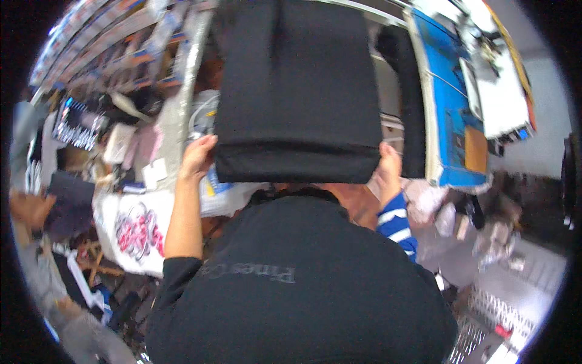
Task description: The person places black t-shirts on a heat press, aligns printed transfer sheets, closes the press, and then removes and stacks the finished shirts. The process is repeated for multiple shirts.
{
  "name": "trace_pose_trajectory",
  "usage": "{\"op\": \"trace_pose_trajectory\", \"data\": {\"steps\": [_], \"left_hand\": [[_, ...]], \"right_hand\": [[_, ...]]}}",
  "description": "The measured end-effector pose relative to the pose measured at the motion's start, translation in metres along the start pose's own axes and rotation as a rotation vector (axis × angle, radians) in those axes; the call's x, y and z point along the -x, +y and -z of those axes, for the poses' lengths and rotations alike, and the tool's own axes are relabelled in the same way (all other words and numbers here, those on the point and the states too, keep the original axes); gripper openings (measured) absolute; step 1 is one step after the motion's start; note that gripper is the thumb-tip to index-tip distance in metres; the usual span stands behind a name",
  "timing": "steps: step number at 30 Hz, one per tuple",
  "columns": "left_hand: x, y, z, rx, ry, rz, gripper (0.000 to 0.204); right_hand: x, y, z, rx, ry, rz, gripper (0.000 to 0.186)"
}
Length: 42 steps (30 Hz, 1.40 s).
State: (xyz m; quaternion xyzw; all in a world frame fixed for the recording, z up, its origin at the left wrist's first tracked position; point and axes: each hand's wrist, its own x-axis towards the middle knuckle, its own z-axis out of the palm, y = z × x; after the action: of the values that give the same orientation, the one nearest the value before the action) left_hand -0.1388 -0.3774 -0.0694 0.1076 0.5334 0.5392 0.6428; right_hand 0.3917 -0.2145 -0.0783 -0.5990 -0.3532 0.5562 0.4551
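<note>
- Hands first: the left hand (pixel 197 156) is out toward 9–10 o'clock and the right hand (pixel 390 167) about 3, one at each side edge of the black cloth (pixel 297 97), near its lower corners. Both look to be pinching that edge, with a digit or two on top and the rest tucked out of sight (picture's a bit blurry, so don't quiz me on each finger).
- The cloth itself fills 12 o'clock, mostly smooth and squarish, its near edge running straight across between the two hands.
- There's a crosswise fold (pixel 297 145) just above that near edge. If it were me, I'd keep both hands level and draw the sides apart evenly, so it doesn't go crooked.
- Gentle pull, honestly. Tugging harder on one side would probably skew the whole piece, and soft fabric tends to pucker where it's gripped.
- I'd also check the vertical shading (pixel 276 36) up at 12; might be a wrinkle, might just be light, can't tell.
- Watch your elbow room at 2 o'clock: a dark strip (pixel 413 115) sits just beside the cloth, then a blue panel (pixel 445 121) with a pale border.
- Between 8 and 9 there's a white cloth with a pink print (pixel 136 233), well apart from the left hand.
</note>
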Motion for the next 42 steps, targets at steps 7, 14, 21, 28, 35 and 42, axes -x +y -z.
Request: {"op": "trace_pose_trajectory", "data": {"steps": [7, 14, 21, 28, 35, 42], "left_hand": [[-0.012, -0.05, -0.004, -0.461, 0.232, -0.402, 0.028], [-0.031, -0.035, 0.007, -0.455, 0.29, -0.007, 0.035], [-0.196, 0.131, -0.036, -0.38, 0.126, -0.46, 0.04], [-0.323, 0.158, -0.065, 0.076, 0.122, -0.214, 0.041], [-0.374, 0.199, -0.065, 0.185, 0.148, -0.264, 0.062], [-0.393, 0.225, -0.063, -0.665, 0.391, -0.528, 0.045]], "right_hand": [[-0.001, 0.02, -0.007, 0.306, 0.01, 0.011, 0.037], [-0.035, 0.016, 0.002, 0.382, -0.056, -0.356, 0.025], [-0.19, -0.075, -0.073, 0.609, 0.098, 0.368, 0.02], [-0.321, -0.138, -0.159, 0.64, 0.109, 0.523, 0.028], [-0.376, -0.135, -0.196, -0.098, -0.236, -0.449, 0.04], [-0.393, -0.119, -0.2, 0.12, 0.055, 0.033, 0.046]]}}
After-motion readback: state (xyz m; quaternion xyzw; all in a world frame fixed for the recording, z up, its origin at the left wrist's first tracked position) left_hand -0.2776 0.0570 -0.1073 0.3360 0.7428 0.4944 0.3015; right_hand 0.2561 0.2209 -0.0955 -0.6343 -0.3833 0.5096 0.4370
